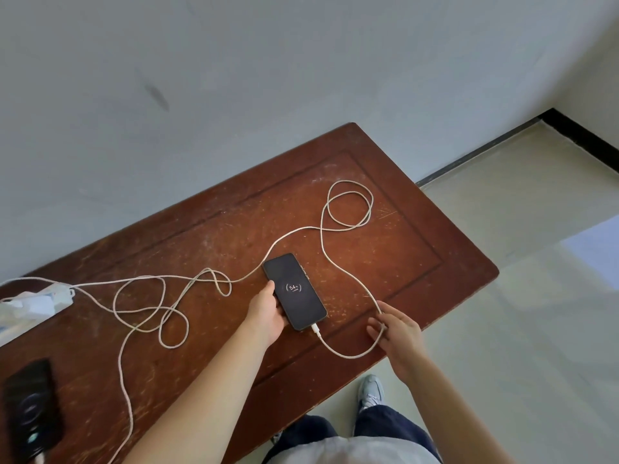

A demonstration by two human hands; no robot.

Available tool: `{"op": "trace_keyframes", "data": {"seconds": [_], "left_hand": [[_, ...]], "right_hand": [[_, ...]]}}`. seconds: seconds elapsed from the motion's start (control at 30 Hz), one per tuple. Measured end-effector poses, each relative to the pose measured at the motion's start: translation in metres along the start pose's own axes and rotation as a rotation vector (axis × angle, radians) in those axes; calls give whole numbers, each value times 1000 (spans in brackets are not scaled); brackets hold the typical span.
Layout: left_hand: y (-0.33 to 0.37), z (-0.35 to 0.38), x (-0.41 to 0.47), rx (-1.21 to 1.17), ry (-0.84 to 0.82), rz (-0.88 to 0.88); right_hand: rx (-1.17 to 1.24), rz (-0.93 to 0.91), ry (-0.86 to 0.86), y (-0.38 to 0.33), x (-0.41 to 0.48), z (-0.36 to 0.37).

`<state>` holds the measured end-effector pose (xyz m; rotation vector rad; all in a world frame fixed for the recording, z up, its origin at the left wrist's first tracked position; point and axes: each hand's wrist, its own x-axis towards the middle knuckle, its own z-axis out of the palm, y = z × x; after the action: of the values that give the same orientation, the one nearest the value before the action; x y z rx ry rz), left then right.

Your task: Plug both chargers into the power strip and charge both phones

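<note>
At the near left edge of the worn reddish-brown wooden tabletop (385, 262), a second black phone (30, 406) is lying face up. The left hand (268, 313) is gripping the black smartphone (294, 291) showing 54%, its white braided cable (348, 353) plugged in. The right hand (395, 333) is resting open, fingers loosely touching that cable. Farther left, the white power strip (37, 303) is sitting.

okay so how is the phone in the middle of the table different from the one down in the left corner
The middle phone is held by the left hand at its edge; the corner phone lies untouched.
The middle phone's screen reads 54 percent; the corner phone's screen is too blurred to read.
The middle phone's white cable is visibly plugged into its end; the corner phone's connection is cut off at the frame edge.
Both are dark, face up, with lit screens, on the wooden table.
</note>
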<state>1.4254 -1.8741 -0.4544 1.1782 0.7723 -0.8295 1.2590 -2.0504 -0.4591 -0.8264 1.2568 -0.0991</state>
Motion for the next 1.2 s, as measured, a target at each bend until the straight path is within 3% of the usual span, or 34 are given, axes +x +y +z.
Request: {"op": "trace_keyframes", "data": {"seconds": [0.27,0.6,0.9,1.0,1.13,1.2], "left_hand": [[2,5,9,182,-6,52],[5,5,-12,351,3,146],[-8,-4,-31,452,-30,205],[-10,-17,-39,739,-28,319],[-14,-56,-34,1654,148,716],[-18,-69,-34,1928,220,759]], "right_hand": [[-57,-23,33,7,12,0],[-512,-247,88,16,11,4],[-578,-304,106,17,12,1],[-667,-342,117,15,8,3],[-852,-488,108,-8,-10,15],[-856,-591,74,-32,-27,29]]}}
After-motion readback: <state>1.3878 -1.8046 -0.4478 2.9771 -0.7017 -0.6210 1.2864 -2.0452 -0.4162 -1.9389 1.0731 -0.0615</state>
